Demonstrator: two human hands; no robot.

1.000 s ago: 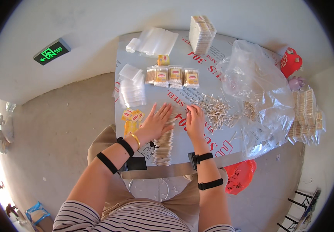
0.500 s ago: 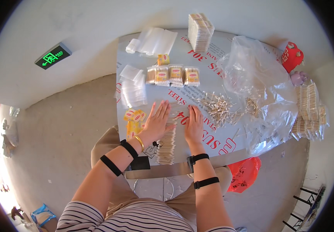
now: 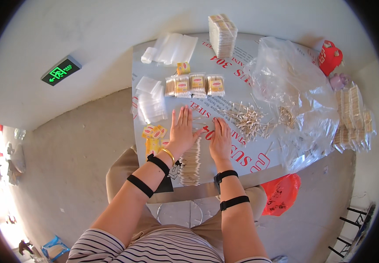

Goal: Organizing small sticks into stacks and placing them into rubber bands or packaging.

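My left hand (image 3: 182, 133) lies with its fingers stretched out along the left side of the top of a column of cotton swabs (image 3: 190, 163). Its thumb reaches across the column's upper end. To the right, my right hand (image 3: 220, 139) rests flat on the table with its fingers extended, a small gap from the column. A few loose swabs lie between the fingertips of the two hands. Beyond my right hand spreads a tangled pile of loose cotton swabs (image 3: 251, 121). Neither hand visibly holds anything.
Farther back stand packs of swabs (image 3: 198, 83) and a tall stack of packs (image 3: 223, 36). Clear bags (image 3: 151, 103) and yellow cards (image 3: 153, 147) are on the left. A large plastic bag (image 3: 294, 83) covers the right side, beside more packs (image 3: 351, 115).
My left hand has moved slightly up, its fingers closer together, and its forearm has swung to the right. The right hand stays nearly in place. The whole view has shifted a little.
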